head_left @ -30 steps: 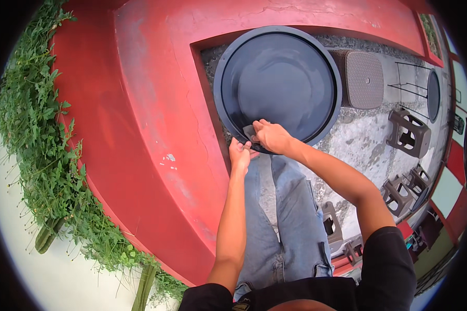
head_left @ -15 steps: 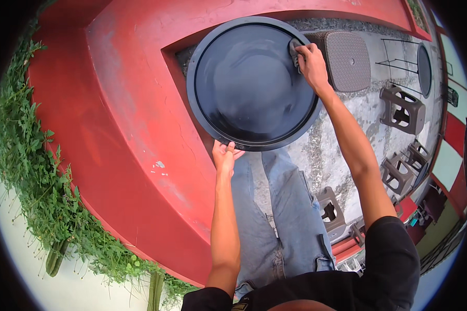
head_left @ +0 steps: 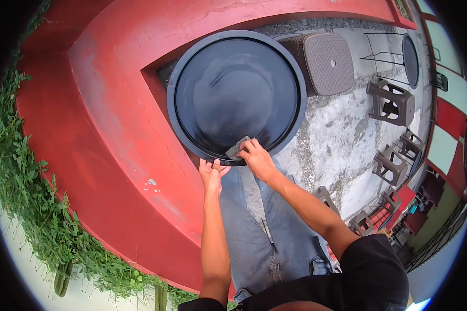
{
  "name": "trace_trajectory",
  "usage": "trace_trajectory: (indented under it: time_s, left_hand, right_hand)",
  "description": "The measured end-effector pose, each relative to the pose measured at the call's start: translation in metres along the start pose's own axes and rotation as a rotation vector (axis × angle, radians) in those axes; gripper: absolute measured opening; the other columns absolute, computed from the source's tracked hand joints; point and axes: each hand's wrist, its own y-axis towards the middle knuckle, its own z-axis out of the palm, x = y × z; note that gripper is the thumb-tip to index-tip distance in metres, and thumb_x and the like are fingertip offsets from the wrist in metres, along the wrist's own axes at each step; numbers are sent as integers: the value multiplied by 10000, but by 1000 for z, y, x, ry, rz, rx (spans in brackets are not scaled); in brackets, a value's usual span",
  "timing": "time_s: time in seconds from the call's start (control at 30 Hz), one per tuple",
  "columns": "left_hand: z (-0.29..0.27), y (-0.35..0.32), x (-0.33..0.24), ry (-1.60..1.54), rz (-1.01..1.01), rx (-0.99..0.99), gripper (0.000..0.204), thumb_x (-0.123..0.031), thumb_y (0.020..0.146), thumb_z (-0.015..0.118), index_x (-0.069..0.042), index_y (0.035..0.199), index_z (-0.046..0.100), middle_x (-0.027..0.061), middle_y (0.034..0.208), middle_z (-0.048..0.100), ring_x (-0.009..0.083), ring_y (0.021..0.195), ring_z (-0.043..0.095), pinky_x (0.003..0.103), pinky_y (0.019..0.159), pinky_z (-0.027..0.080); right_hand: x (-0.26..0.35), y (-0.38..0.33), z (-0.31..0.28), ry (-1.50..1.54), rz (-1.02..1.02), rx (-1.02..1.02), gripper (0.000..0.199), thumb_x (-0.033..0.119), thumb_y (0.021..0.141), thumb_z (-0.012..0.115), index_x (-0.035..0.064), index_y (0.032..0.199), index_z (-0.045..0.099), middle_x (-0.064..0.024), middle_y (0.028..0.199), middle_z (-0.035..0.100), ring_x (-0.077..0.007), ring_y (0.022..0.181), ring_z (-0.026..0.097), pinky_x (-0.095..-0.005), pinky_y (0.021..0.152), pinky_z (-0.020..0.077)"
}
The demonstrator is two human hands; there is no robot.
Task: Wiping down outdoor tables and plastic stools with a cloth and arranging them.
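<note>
A large round black tray (head_left: 233, 93) with a raised rim lies in front of me, its glossy inner face turned up toward me. My left hand (head_left: 211, 174) grips its near edge, thumb on top of the rim and fingers beneath. In my right hand (head_left: 255, 156) is a grey cloth (head_left: 237, 149), pinched and pressed against the near inner rim of the tray, just right of my left hand. Part of the cloth is hidden under the fingers.
A red painted ledge (head_left: 135, 145) curves around the left and far sides, with green plants (head_left: 41, 207) along its outer edge. Beyond the tray stands a brown woven-pattern stool (head_left: 329, 65). Further right are a plastic stool (head_left: 392, 102), other stools and a round black-topped table (head_left: 410, 61).
My right hand has brought the cloth from the tray's far right rim down to the near rim, beside my left hand. The left hand keeps its hold; the view has shifted slightly.
</note>
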Motion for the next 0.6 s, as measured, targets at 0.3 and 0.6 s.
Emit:
trace_trajectory:
  time_s: [0.3,0.6]
  left_hand:
    - [4,-1,-2,-53,7,-9,404,20,1086,521,-54,1480,474,129,1263,696,288,920,771,443,816,694]
    - [-4,-2,-2,-33,44,-33,379,1,1081,553,-57,1451,495,115,1258,720,275,905,772,435,806,688]
  right_hand:
    - [-124,152,-130,-238,149,-661,311,-4,912,662,89,1208,677,-146,1170,579,-378,1073,571,-473,891,560]
    - [-31,9,-35,99,-2,-66,287,26,877,773,109,1147,727,-74,1099,598,-284,1027,633,-407,841,573]
